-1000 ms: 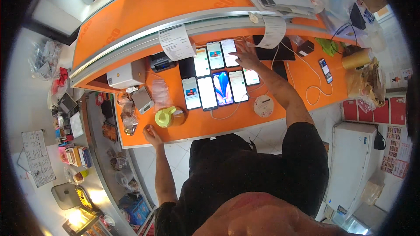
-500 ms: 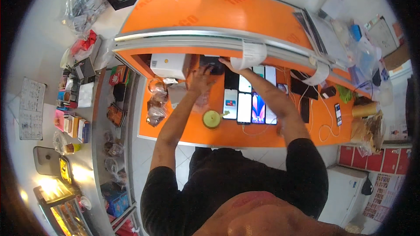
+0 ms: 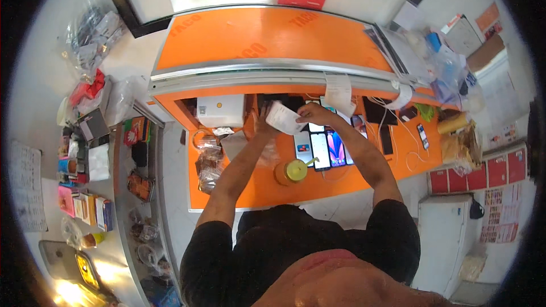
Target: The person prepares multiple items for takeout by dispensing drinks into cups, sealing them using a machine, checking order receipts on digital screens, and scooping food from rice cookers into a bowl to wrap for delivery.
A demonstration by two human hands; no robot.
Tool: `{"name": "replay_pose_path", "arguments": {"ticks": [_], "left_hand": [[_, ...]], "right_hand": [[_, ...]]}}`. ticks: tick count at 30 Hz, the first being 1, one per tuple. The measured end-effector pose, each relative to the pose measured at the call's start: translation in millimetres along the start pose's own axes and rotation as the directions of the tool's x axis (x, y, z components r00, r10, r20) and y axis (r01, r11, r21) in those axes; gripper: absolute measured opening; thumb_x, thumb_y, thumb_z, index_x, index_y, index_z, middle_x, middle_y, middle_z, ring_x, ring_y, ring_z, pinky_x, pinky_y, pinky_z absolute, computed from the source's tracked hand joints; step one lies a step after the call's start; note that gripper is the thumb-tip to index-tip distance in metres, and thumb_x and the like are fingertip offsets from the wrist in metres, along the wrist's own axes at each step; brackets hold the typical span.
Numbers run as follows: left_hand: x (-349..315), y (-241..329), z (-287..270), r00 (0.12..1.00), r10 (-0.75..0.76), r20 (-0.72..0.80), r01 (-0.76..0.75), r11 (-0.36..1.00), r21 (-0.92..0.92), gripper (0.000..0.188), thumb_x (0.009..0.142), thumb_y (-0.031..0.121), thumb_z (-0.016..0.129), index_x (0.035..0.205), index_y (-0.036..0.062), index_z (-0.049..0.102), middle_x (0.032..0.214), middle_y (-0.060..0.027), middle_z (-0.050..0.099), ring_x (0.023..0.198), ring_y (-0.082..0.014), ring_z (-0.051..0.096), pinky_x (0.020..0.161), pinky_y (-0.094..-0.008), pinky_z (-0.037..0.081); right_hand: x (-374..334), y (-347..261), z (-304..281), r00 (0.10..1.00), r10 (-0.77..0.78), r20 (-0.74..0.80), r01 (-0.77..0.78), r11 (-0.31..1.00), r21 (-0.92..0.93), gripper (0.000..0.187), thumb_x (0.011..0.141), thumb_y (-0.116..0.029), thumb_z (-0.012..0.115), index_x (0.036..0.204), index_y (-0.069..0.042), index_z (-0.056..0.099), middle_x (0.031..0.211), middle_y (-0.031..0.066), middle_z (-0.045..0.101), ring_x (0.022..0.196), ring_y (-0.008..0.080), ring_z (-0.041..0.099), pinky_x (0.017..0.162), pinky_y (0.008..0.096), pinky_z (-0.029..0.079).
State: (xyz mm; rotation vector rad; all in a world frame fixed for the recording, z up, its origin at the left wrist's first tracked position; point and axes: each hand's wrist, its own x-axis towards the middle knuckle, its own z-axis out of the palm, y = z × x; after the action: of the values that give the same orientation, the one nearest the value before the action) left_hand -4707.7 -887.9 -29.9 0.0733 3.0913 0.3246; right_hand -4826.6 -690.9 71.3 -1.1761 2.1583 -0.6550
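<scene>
My right hand (image 3: 316, 115) pinches the right edge of a white printed paper slip (image 3: 284, 117), which is tilted over the counter. Beside the slip's left edge is my left hand (image 3: 264, 125), its fingers stretched forward and apart, partly covered by the paper. Just beyond both hands a black box-shaped device (image 3: 293, 102) sits under the shelf, mostly hidden; I cannot tell whether my left fingers touch it. Right of the slip lie several phones, among them one with a lit white screen (image 3: 321, 150) and one with a purple and red screen (image 3: 336, 146).
On the orange counter (image 3: 250, 190) a lidded yellow-green cup (image 3: 291, 171) with a straw stands near my left forearm. A white box (image 3: 220, 111) and plastic-wrapped items (image 3: 209, 169) are at left. Cables run at right. Another paper strip (image 3: 339, 92) hangs from the shelf edge.
A white slip is now in my right hand, which has drawn back from the black device. My left hand has shifted slightly nearer to me. The view has tilted.
</scene>
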Motion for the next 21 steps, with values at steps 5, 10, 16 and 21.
{"name": "replay_pose_path", "arguments": {"ticks": [5,10,16,21], "left_hand": [[-35.8,-19.9,-42.6,0.880,0.415,0.229,-0.004,0.490,-0.872,0.092,0.085,0.045,0.073,0.157,0.0131,0.025,0.161,-0.0145,0.028,0.148,-0.0302,0.024,0.120,-0.0465,0.020],[-95.6,48.6,-203.5,0.997,-0.024,-0.078,-0.082,-0.362,-0.928,0.065,0.095,0.009,0.063,0.153,0.0119,0.032,0.144,-0.0098,0.049,0.128,-0.0222,0.051,0.104,-0.0376,0.048],[-114.5,26.8,-323.6,0.778,-0.279,-0.563,-0.586,0.001,-0.811,0.079,0.095,-0.002,0.056,0.159,0.0208,0.015,0.123,-0.0160,0.063,0.103,-0.0166,0.064,0.081,-0.0291,0.057],[-102.1,-13.3,-369.1,0.791,-0.213,-0.573,-0.609,-0.179,-0.773,0.075,0.097,-0.001,0.052,0.159,0.0214,0.015,0.118,-0.0161,0.065,0.096,-0.0151,0.066,0.074,-0.0281,0.057]], "right_hand": [[-68.0,-74.4,15.5,0.979,-0.039,-0.202,0.132,0.871,0.473,0.031,0.095,-0.017,0.067,0.120,-0.001,0.060,0.107,0.0096,0.068,0.099,0.0187,0.065,0.086,0.0322,0.052],[-106.0,-154.1,-7.1,0.858,-0.243,-0.452,0.406,0.860,0.309,0.038,0.097,-0.012,0.064,0.132,-0.002,0.053,0.113,0.0125,0.068,0.104,0.0151,0.064,0.087,0.0312,0.052],[-77.8,-229.0,16.6,0.775,-0.157,-0.613,0.485,0.769,0.416,0.035,0.095,-0.013,0.065,0.125,0.005,0.058,0.107,0.0138,0.071,0.095,0.0178,0.068,0.085,0.0310,0.053],[-26.2,-240.3,56.3,0.660,-0.019,-0.751,0.554,0.688,0.469,0.028,0.097,-0.013,0.063,0.116,0.007,0.065,0.101,0.0101,0.073,0.091,0.0133,0.066,0.080,0.0288,0.052]]}}
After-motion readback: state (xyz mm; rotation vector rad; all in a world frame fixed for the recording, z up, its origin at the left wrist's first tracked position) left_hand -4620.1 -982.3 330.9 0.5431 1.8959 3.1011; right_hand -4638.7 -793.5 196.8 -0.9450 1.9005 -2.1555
